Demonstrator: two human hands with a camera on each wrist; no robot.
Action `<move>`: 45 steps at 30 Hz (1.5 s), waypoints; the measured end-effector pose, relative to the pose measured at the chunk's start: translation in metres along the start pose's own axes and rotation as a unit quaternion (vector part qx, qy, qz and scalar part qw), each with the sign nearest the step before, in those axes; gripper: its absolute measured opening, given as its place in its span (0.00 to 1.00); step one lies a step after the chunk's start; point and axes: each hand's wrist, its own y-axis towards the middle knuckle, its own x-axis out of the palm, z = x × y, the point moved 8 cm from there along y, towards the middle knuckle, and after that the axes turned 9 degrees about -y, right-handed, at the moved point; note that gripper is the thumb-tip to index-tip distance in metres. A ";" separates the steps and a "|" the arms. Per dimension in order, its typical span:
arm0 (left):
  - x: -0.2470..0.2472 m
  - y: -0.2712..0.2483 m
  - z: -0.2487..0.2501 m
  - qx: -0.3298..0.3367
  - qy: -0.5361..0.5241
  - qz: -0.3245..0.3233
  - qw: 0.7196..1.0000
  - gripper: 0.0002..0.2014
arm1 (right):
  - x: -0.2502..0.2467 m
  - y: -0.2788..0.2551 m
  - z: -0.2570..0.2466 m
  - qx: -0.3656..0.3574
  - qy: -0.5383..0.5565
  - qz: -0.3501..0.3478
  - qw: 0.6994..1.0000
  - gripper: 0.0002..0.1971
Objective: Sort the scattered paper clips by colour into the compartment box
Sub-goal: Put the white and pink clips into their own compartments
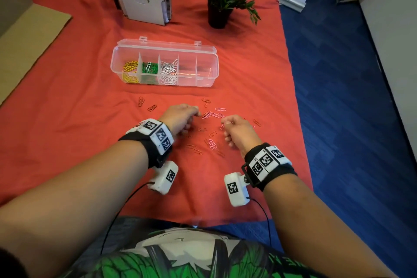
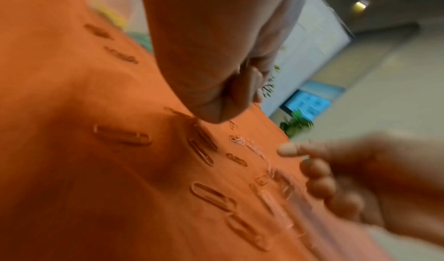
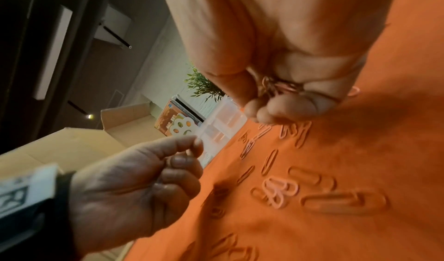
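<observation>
Compartment box laid lengthwise left to right, no legible writing seen, pink clips bunched in right hand, left hand curled, contents unclear

Both hands hover over scattered clips.

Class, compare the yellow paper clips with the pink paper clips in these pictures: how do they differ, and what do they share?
1. The yellow paper clips lie in the compartment box, in its leftmost compartment; the pink paper clips lie loose on the red cloth.
2. The yellow ones are heaped together; the pink ones are scattered among red clips.
Both look the same shape and size.
</observation>
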 end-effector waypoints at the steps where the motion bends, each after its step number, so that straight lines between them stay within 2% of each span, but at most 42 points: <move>1: -0.001 0.002 0.008 0.048 0.096 0.028 0.994 0.11 | -0.006 0.004 -0.005 -0.012 -0.042 0.017 0.999 0.12; 3: 0.002 0.004 0.024 0.126 0.242 0.068 0.960 0.09 | -0.014 0.012 -0.018 -0.057 -0.164 0.045 0.984 0.11; 5: 0.010 0.005 0.035 0.166 0.347 0.072 0.920 0.07 | -0.020 0.018 -0.030 -0.087 -0.271 0.085 0.955 0.09; 7: 0.018 0.008 0.040 0.187 0.409 0.063 0.891 0.08 | -0.023 0.024 -0.038 -0.118 -0.321 0.122 0.932 0.08; 9: 0.023 0.013 0.039 0.188 0.441 0.055 0.876 0.10 | -0.020 0.028 -0.047 -0.153 -0.362 0.139 0.909 0.11; 13: 0.027 0.020 0.034 0.176 0.472 0.053 0.862 0.10 | -0.006 0.034 -0.055 -0.183 -0.429 0.124 0.876 0.17; 16: 0.025 0.020 0.036 0.178 0.481 0.055 0.857 0.10 | 0.005 0.033 -0.057 -0.201 -0.456 0.118 0.859 0.15; 19: 0.015 0.021 0.035 0.168 0.476 0.066 0.860 0.11 | 0.013 0.032 -0.059 -0.222 -0.482 0.119 0.839 0.11; 23: 0.001 0.022 0.033 0.154 0.447 0.079 0.878 0.12 | 0.017 0.028 -0.059 -0.223 -0.511 0.118 0.822 0.13; 25: -0.002 0.020 0.032 0.144 0.423 0.076 0.891 0.11 | 0.015 0.032 -0.057 -0.209 -0.499 0.100 0.835 0.14; 27: -0.005 0.019 0.031 0.132 0.378 0.074 0.913 0.10 | 0.009 0.040 -0.049 -0.171 -0.439 0.069 0.879 0.13; 30: -0.016 0.019 0.031 0.119 0.358 0.103 0.920 0.09 | -0.009 0.048 -0.035 -0.090 -0.234 0.057 0.966 0.06; 32: -0.027 0.017 0.034 0.125 0.374 0.143 0.908 0.06 | -0.015 0.047 -0.025 -0.043 -0.073 0.043 0.996 0.11; 34: -0.030 0.015 0.037 0.141 0.380 0.159 0.900 0.06 | -0.015 0.042 -0.018 0.002 0.091 0.005 0.996 0.15; 36: -0.020 0.015 0.039 0.160 0.396 0.141 0.893 0.06 | -0.013 0.035 -0.015 0.043 0.264 -0.040 0.963 0.14; 38: -0.004 0.015 0.039 0.173 0.427 0.110 0.881 0.10 | -0.011 0.029 -0.015 0.073 0.373 -0.072 0.922 0.12; 40: 0.009 0.016 0.036 0.173 0.475 0.088 0.859 0.15 | -0.007 0.028 -0.013 0.094 0.381 -0.076 0.917 0.10; 41: 0.013 0.017 0.035 0.175 0.494 0.083 0.848 0.15 | -0.005 0.031 -0.011 0.101 0.346 -0.066 0.931 0.09; 42: 0.015 0.018 0.033 0.174 0.503 0.082 0.843 0.15 | -0.005 0.035 -0.010 0.095 0.282 -0.048 0.953 0.07; 44: 0.017 0.019 0.031 0.177 0.506 0.080 0.841 0.12 | -0.010 0.044 -0.018 0.044 0.060 0.002 0.997 0.06; 45: 0.018 0.020 0.030 0.178 0.505 0.078 0.841 0.11 | -0.012 0.047 -0.025 0.002 -0.070 0.027 0.997 0.05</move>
